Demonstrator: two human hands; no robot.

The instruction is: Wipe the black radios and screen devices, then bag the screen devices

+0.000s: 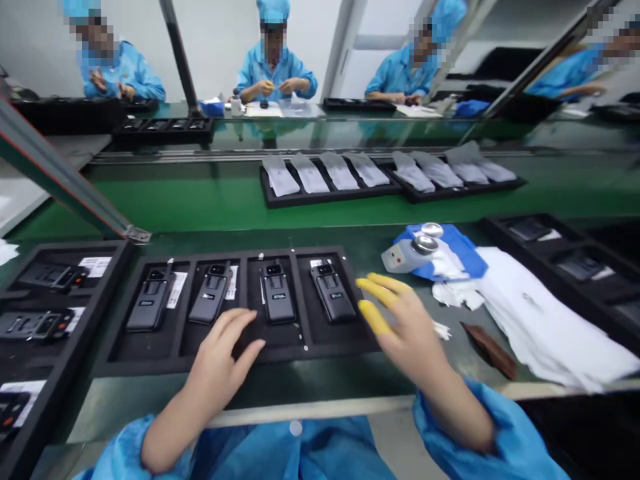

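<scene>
Lettering (279, 297) on the black devices (279, 311) illegibly small, leftmost tray (87, 327) cut off by the picture's edge

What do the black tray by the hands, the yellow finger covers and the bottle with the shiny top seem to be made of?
Black tray: probably dense foam, judging by its matte surface and thick dividers.
Yellow finger covers: likely thin rubber or latex, fitting closely on the right hand.
Bottle: seemingly plastic, with a pale, cloudy body; its top looks like polished metal, given the bright reflections.
</scene>
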